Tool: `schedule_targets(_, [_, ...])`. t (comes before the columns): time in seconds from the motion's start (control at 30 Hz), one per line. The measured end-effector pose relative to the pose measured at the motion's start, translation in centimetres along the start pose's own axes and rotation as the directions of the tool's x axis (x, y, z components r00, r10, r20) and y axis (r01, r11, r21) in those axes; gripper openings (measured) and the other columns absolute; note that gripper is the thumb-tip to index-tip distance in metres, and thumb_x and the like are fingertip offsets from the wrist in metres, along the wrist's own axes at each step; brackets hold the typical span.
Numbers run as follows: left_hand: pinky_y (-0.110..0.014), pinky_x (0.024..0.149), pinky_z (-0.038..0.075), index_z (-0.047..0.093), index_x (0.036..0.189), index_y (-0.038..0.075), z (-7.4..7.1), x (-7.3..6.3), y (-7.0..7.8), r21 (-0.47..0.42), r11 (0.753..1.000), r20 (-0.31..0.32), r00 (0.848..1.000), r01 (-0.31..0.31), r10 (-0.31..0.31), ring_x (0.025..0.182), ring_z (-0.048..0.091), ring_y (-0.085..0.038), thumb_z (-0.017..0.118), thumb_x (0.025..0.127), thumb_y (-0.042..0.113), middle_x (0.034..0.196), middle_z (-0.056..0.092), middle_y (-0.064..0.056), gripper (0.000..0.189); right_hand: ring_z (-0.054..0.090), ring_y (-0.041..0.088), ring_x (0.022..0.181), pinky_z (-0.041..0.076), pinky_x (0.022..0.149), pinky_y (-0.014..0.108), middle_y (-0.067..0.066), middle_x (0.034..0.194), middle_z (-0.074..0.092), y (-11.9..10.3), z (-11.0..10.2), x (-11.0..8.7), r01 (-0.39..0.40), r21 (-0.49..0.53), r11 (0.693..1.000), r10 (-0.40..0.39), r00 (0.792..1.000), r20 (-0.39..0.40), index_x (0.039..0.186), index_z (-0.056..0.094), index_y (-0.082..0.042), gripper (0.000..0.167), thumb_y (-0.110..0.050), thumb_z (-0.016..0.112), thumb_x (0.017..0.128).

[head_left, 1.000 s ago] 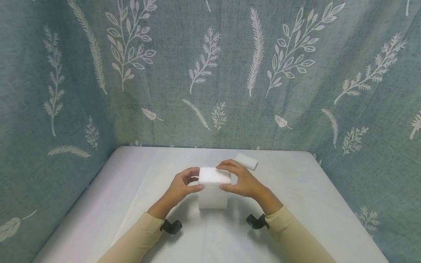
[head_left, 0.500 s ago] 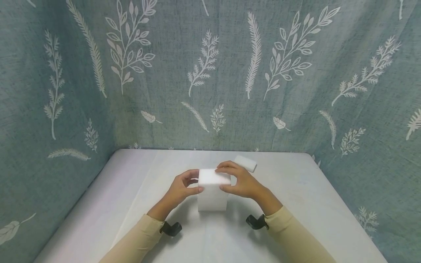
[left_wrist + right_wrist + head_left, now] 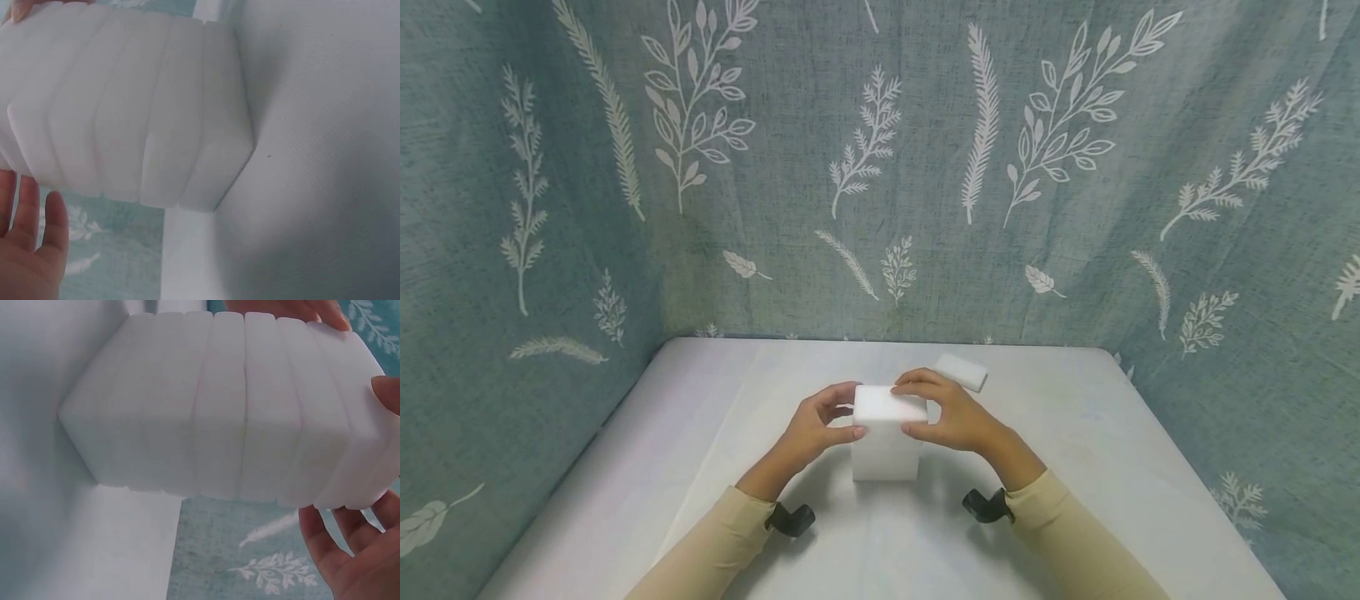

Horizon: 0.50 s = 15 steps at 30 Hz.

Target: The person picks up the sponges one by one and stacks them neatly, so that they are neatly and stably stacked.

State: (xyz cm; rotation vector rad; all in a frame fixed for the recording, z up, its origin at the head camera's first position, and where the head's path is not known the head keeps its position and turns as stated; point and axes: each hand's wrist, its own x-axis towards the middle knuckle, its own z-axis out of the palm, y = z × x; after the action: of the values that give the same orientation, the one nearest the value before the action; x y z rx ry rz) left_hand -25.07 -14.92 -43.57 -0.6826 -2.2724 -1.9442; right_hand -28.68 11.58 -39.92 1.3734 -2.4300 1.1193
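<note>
A stack of several white sponge blocks (image 3: 886,457) stands upright on the table, its seams plain in both wrist views. My left hand (image 3: 809,426) holds the left side of the stack near its top, thumb on the front face and fingers reaching round the back. On the other side, my right hand (image 3: 957,418) grips the top sponge (image 3: 880,403), with its thumb at the front edge and fingertips over the top and far side. In the right wrist view the upper layers (image 3: 325,419) sit slightly uneven. Some fingertips are hidden behind the stack.
One more white sponge block (image 3: 964,372) lies flat on the white table (image 3: 760,367) behind my right hand. A green-grey curtain (image 3: 790,283) with white leaf prints surrounds the table's back and sides. Black mounts (image 3: 792,521) are strapped on both wrists.
The head view shifts slightly. Both hands stay at the top of the stack, and the left fingertips move a little further over the back of its top edge.
</note>
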Motion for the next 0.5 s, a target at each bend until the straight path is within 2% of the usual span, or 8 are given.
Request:
schedule_targets(0.07, [-0.053,0.101,0.041,0.051,0.137,0.003,-0.1,0.3,-0.8,0.016,0.999,-0.007,1.000,-0.028,0.029,0.117,0.054,-0.031,0.081,0.078,0.006,0.124,0.060,-0.014,0.065,0.049,0.019,0.123,0.046,0.098,0.044,-0.002,0.131,0.054,-0.1,-0.2,0.0,-0.008,-0.022,1.000,0.009,1.000,0.008,0.127,0.064,-0.014,0.048,-0.025,0.078,0.083])
schedule_targets(0.13, [-0.056,0.101,0.040,0.051,0.137,0.003,0.0,0.5,-0.7,0.012,0.999,-0.011,0.999,-0.042,0.042,0.117,0.054,-0.031,0.081,0.078,0.006,0.124,0.060,-0.013,0.066,0.049,0.018,0.123,0.046,0.099,0.045,-0.003,0.132,0.054,-0.1,-0.4,0.1,-0.014,-0.034,0.999,0.015,1.000,0.010,0.128,0.063,-0.014,0.050,-0.027,0.078,0.082])
schedule_targets(0.3, [-0.057,0.102,0.039,0.051,0.138,0.010,0.1,0.8,-0.5,0.012,1.000,-0.012,1.000,-0.028,0.028,0.117,0.054,-0.026,0.083,0.078,0.014,0.125,0.060,-0.008,0.068,0.048,0.017,0.124,0.045,0.099,0.046,-0.005,0.135,0.052,-0.1,-0.8,-0.2,-0.049,-0.026,0.998,0.050,0.999,0.017,0.132,0.060,-0.018,0.055,-0.036,0.077,0.083])
schedule_targets(0.5, [-0.059,0.102,0.038,0.051,0.137,0.005,0.2,0.6,-0.5,-0.016,1.000,-0.011,1.000,-0.023,0.023,0.118,0.054,-0.029,0.083,0.077,0.015,0.127,0.059,-0.011,0.069,0.049,0.018,0.122,0.049,0.094,0.046,-0.002,0.136,0.052,0.4,-1.3,-0.9,-0.065,0.045,0.997,0.065,0.998,0.005,0.132,0.060,-0.017,0.055,-0.034,0.078,0.083])
